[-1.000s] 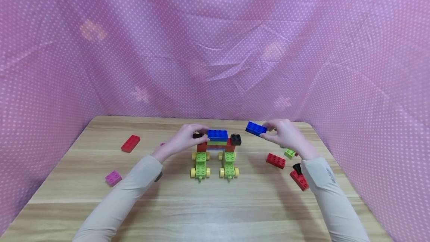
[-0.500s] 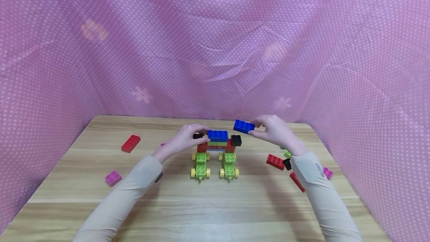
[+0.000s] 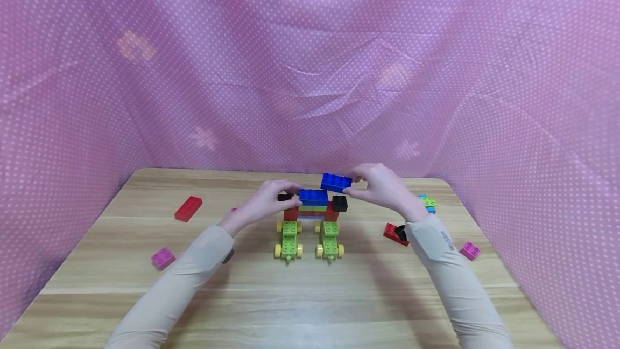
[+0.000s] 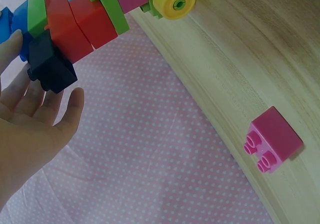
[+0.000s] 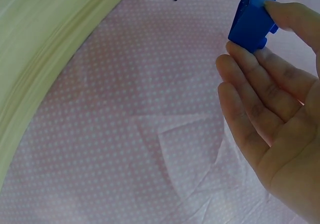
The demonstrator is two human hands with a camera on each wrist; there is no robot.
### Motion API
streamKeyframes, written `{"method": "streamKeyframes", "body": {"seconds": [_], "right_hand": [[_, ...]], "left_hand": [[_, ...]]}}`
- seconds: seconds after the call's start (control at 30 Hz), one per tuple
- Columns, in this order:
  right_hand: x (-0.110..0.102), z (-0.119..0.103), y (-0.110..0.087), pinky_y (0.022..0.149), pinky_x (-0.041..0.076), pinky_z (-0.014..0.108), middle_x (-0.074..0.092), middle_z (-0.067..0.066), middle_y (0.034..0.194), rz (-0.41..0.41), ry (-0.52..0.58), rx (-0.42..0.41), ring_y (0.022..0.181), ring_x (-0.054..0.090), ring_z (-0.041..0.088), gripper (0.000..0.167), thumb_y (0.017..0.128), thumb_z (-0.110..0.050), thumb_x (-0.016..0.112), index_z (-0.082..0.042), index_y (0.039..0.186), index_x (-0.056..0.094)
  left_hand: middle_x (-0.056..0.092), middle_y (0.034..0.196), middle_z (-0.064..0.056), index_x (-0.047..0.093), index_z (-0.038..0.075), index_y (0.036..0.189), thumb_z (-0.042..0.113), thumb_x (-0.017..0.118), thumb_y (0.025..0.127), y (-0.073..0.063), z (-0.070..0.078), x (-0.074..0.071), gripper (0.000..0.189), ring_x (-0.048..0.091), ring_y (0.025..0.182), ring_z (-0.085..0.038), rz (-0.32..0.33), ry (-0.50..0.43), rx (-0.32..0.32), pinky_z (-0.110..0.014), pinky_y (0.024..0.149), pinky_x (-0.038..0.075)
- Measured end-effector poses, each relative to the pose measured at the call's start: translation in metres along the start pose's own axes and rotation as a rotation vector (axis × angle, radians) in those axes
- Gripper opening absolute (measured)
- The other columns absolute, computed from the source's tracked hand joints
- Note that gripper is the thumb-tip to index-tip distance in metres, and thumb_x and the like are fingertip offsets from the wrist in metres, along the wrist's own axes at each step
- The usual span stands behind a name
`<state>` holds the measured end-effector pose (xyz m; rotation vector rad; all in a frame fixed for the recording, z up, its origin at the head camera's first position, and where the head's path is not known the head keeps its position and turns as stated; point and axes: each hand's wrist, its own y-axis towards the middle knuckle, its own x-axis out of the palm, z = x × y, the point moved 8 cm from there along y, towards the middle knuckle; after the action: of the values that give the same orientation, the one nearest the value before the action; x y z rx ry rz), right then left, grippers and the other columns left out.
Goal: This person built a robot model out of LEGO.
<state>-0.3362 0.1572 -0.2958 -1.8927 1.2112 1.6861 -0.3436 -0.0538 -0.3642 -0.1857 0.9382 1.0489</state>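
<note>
A structure of toy bricks stands mid-table on two green wheeled bases [image 3: 289, 242] with yellow wheels. Red bricks [image 4: 70, 36] form its body, black bricks [image 3: 340, 203] sit at both ends, and a blue brick [image 3: 313, 197] tops it. My left hand [image 3: 259, 202] grips that top blue brick at its left end, thumb in front and fingers behind, around the black brick [image 4: 50, 64]. Between thumb and fingertips, my right hand [image 3: 382, 190] pinches a second blue brick [image 5: 250, 21] by its right end. This brick hangs slightly tilted above the structure's right side.
On the left lie a red brick [image 3: 188, 208] and a pink brick [image 3: 163, 258]. To the right are a red brick [image 3: 393, 234], a black piece [image 3: 401, 232], a pink brick [image 3: 470, 251] and a green-and-blue piece [image 3: 428, 202]. Pink dotted cloth [image 3: 310, 96] surrounds the table.
My right hand has carried its blue brick leftward, from well right of the structure to over its right side. The left hand has kept its place on the structure.
</note>
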Motion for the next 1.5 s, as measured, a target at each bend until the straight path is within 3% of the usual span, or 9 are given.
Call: {"method": "streamKeyframes", "body": {"seconds": [0.7,1.5], "right_hand": [[0.017,-0.025,0.016,0.082,0.062,0.039,0.076,0.005,0.103,-0.032,0.012,-0.098,0.095,0.072,0.022,0.032,0.087,-0.031,0.076,-0.011,0.111,0.072],[0.027,-0.029,0.024,0.084,0.062,0.036,0.076,0.005,0.104,-0.068,-0.015,-0.112,0.094,0.072,0.017,0.033,0.088,-0.033,0.075,-0.01,0.112,0.072]], "left_hand": [[0.072,0.12,-0.009,0.066,0.007,0.126,0.026,0.07,0.093,-0.001,-0.003,-0.002,0.038,0.066,0.112,-0.024,0.006,-0.016,-0.016,-0.045,0.102,0.054],[0.073,0.117,-0.009,0.067,0.007,0.124,0.027,0.071,0.092,0.0,-0.004,-0.004,0.038,0.067,0.111,-0.023,0.016,-0.023,0.004,-0.045,0.1,0.055]]}}
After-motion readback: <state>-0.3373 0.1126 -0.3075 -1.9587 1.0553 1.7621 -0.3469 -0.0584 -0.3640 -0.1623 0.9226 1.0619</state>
